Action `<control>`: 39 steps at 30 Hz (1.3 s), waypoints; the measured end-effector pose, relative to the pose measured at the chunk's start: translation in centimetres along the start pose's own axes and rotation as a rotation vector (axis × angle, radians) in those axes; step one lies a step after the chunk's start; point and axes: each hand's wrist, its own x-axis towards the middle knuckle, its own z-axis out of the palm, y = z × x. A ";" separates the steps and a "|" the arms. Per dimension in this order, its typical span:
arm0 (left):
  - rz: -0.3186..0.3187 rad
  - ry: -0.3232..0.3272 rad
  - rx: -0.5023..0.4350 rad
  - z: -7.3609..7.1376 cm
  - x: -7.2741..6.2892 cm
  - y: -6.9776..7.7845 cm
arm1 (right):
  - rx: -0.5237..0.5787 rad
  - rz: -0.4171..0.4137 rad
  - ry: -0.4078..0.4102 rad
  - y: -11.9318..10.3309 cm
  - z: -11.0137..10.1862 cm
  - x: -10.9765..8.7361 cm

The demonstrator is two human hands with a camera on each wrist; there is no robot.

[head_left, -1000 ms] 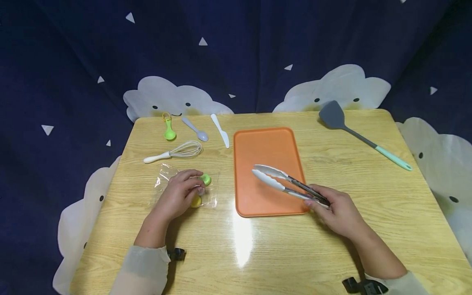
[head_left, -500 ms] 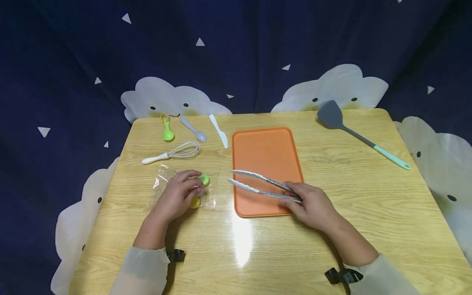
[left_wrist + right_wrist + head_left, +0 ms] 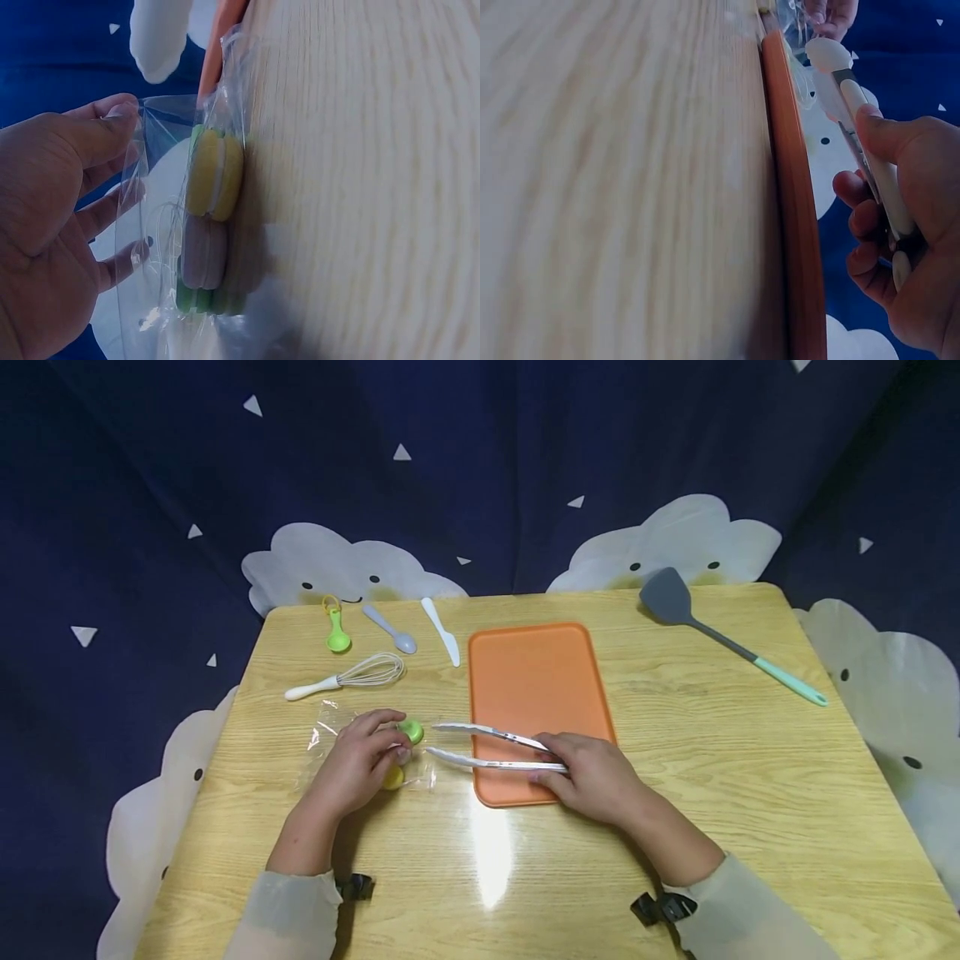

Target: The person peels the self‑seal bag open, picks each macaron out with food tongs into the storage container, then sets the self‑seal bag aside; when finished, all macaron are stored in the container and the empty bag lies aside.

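Observation:
A clear plastic bag [image 3: 157, 300] with macarons inside lies on the left of the table. In the left wrist view a yellow macaron [image 3: 214, 176], a purple macaron [image 3: 204, 253] and green [image 3: 195, 297] ones show through the film. My left hand [image 3: 352, 768] pinches the raised film of this bag between thumb and fingers. My right hand [image 3: 596, 777] grips a pair of metal tongs [image 3: 491, 765] by the arms, over the orange tray [image 3: 536, 677]. The tongs stand spread, nothing between their pale tips, which point left and end close to the bag's right side.
Behind the bag lie a white whisk [image 3: 311, 687], green measuring spoons [image 3: 338, 642], a grey-lilac spoon [image 3: 405, 642] and a white plastic knife [image 3: 441, 631]. Far right is a grey spatula [image 3: 667, 597] with a mint handle. A dark blue curtain [image 3: 510, 460] hangs behind the table.
My right hand has carried the tongs leftward across the tray toward the bag, and the tongs' arms have spread wider. My left hand has stayed at the bag.

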 end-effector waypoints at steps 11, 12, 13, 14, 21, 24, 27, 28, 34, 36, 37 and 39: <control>0.013 0.004 -0.004 0.1 0.0 -0.1 | -0.053 0.045 -0.081 -0.8 1.0 1.3; 0.014 0.005 -0.006 0.1 0.0 -0.1 | -0.054 0.050 -0.088 -0.9 1.0 1.4; 0.016 0.006 -0.007 0.1 0.0 -0.1 | -0.057 0.058 -0.094 -1.0 1.0 1.5; 0.020 0.008 -0.008 0.2 0.0 -0.1 | -0.059 0.063 -0.100 -1.1 1.1 1.6; 0.037 0.028 -0.010 0.3 0.0 -0.1 | -0.076 0.072 -0.130 -1.7 1.2 2.2; 0.046 0.032 -0.013 0.3 0.0 0.0 | -0.089 0.070 -0.131 -1.8 1.2 2.5; 0.042 0.027 -0.027 0.3 0.0 0.0 | -0.096 0.069 -0.129 -2.0 1.2 2.7; 0.037 0.025 -0.033 0.3 0.0 0.1 | -0.100 0.069 -0.128 -2.1 1.2 2.8; -0.018 -0.014 -0.088 0.2 0.0 0.1 | -0.125 0.070 -0.127 -2.4 1.3 3.1; -0.038 -0.033 -0.102 0.3 0.0 0.1 | -0.131 0.070 -0.126 -2.4 1.3 3.1; -0.046 -0.044 -0.106 0.3 0.1 0.0 | -0.133 0.071 -0.125 -2.4 1.4 3.1; -0.060 -0.065 -0.109 0.4 0.1 -0.2 | -0.137 0.073 -0.124 -2.4 1.4 3.2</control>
